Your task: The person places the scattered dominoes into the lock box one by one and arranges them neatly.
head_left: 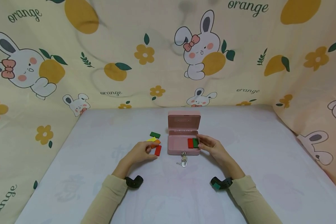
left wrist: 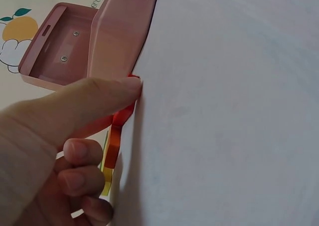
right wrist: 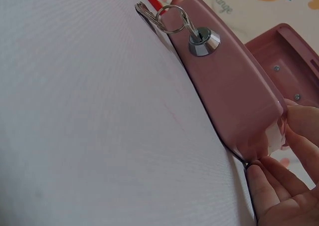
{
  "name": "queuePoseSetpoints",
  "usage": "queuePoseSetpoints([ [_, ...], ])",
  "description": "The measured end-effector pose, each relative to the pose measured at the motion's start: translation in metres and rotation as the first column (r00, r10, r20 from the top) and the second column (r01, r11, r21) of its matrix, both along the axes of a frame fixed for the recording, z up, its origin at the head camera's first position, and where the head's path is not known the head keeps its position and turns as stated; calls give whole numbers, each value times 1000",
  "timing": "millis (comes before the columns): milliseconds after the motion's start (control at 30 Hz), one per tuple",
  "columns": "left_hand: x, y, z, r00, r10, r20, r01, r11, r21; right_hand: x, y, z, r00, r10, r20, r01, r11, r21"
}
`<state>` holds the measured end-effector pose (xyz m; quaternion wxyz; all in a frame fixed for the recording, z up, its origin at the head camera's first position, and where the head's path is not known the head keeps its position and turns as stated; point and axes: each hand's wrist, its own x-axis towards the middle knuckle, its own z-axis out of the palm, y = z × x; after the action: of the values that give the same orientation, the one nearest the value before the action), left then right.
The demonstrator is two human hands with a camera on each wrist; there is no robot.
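Note:
My left hand (head_left: 141,151) is beside the open pink metal cash box (head_left: 178,151), thumb tip at the near end of a flat red block (head_left: 158,151) and index finger by its far end. In the left wrist view the thumb (left wrist: 94,99) overlaps that red block, hiding the index finger; the other fingers curl inward. Orange (head_left: 156,143) and yellow (head_left: 152,139) blocks lie close to the index finger. My right hand (head_left: 214,147) grips the box's right wall between thumb and fingers. Inside the box, a second red block (head_left: 190,143) and a green block (head_left: 195,143) lie side by side.
Another green block (head_left: 155,134) lies beyond the yellow one. The box lid (head_left: 184,121) stands raised at the back. Keys on a ring (right wrist: 170,19) hang from the front lock (right wrist: 203,41). A patterned cloth backdrop (head_left: 156,71) rises behind the white table (head_left: 168,193).

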<state>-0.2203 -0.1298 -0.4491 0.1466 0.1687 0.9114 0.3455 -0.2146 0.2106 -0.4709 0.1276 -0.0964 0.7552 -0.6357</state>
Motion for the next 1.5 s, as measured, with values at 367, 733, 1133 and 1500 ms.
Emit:
queuePoseSetpoints([
  [367,0,-3,3,999,25,39,-26,999,35,1,1,0,1000,2,8,-2,1000,-3],
  [733,-2,-5,-2,1000,-14,16,13,998,64,2,1,1,1000,4,10,-4,1000,12],
  [1133,-3,-6,-3,999,8,48,-11,997,77,1,0,2,1000,5,-3,-5,1000,16],
  [1500,-3,-7,-4,999,1,46,-5,997,82,1,-1,2,1000,10,-6,-11,1000,-15],
])
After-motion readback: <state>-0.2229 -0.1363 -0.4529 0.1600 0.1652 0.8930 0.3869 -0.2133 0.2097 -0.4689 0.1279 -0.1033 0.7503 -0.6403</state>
